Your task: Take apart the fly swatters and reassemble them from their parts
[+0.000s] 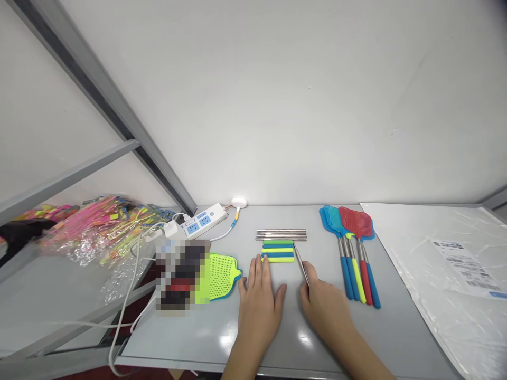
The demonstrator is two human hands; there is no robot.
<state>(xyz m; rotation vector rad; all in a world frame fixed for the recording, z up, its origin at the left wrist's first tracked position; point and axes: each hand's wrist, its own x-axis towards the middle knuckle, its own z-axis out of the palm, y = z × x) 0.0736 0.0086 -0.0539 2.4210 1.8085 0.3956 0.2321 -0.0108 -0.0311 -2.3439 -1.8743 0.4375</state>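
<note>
My left hand (258,302) lies flat with fingers stretched out, its fingertips at the near left corner of a row of coloured handle sleeves (278,254). These are green, blue and yellow, and lie side by side. Held in my right hand (327,302) is a thin metal rod (300,261), slanting up to the left. Its far tip is at the right end of the sleeves; I cannot tell whether it touches them. Just behind the sleeves lie several metal rods (281,234). A yellow-green fly swatter head (222,277) rests left of my left hand, above a blue one.
Several fly swatters (356,253) lie to the right, near a white plastic package (447,264). On the left are a power strip (204,221), cables, a blurred-out item (182,277) and bagged colourful goods (106,227) beyond a metal frame. A white wall (297,105) stands behind.
</note>
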